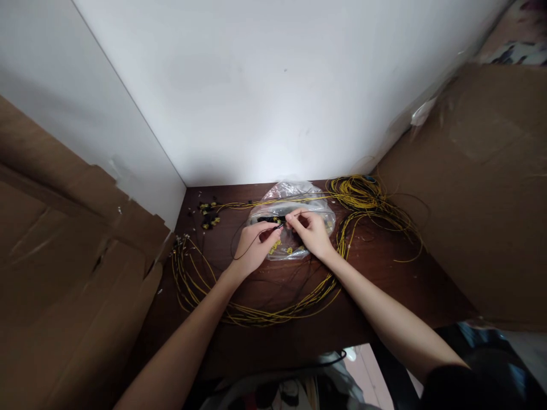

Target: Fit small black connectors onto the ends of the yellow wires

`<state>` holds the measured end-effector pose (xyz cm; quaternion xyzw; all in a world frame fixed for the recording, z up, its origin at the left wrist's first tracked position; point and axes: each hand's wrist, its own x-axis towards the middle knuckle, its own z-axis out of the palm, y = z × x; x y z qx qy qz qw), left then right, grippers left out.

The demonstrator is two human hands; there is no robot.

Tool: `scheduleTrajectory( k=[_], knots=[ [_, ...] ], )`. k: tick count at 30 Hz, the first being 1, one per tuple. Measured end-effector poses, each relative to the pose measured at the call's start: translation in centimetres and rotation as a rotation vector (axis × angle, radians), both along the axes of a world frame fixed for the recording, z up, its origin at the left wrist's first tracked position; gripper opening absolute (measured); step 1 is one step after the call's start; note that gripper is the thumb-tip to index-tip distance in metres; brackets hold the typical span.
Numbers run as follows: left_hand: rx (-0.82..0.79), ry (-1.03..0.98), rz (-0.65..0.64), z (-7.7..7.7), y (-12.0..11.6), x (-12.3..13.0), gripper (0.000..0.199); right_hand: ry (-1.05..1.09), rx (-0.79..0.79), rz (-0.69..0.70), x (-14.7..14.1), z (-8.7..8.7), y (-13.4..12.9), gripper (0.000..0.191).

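Note:
My left hand (pixel 253 246) is closed in a pinch on a small black connector (pixel 278 226) with a thin dark wire looping out to the left. Close beside it, my right hand (pixel 314 232) pinches a thin dark wire, its fingertips nearly touching the connector. Exactly where the wire meets the connector is too small to make out. Both hands are above a clear plastic bag (pixel 294 191) holding small yellow and black connectors (pixel 276 246). Yellow and black wires (pixel 273 315) curve across the dark wooden table below my hands.
More connectors (pixel 209 215) lie at the left on wire ends. A coiled bundle of yellow wires (pixel 363 192) sits back right. Cardboard walls (pixel 478 188) flank the table (pixel 265 350) on both sides, and a white panel (pixel 265 102) stands behind.

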<state>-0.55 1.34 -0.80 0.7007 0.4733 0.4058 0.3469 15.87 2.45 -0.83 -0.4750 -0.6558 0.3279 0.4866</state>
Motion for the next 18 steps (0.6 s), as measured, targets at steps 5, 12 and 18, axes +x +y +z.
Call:
scheduleTrajectory(
  k=[5, 12, 18],
  knots=[
    [0.026, -0.007, 0.020, -0.28, 0.11, 0.02, 0.022, 0.002, 0.019, 0.007, -0.23, -0.15, -0.16, 0.031],
    [0.113, 0.073, 0.030, -0.77, 0.24, 0.02, 0.017, -0.121, 0.112, 0.046, -0.35, -0.35, -0.19, 0.023],
    [0.021, -0.009, -0.072, -0.72, 1.01, -0.10, 0.022, -0.157, 0.131, -0.004, -0.48, -0.51, -0.23, 0.027]
  ],
)
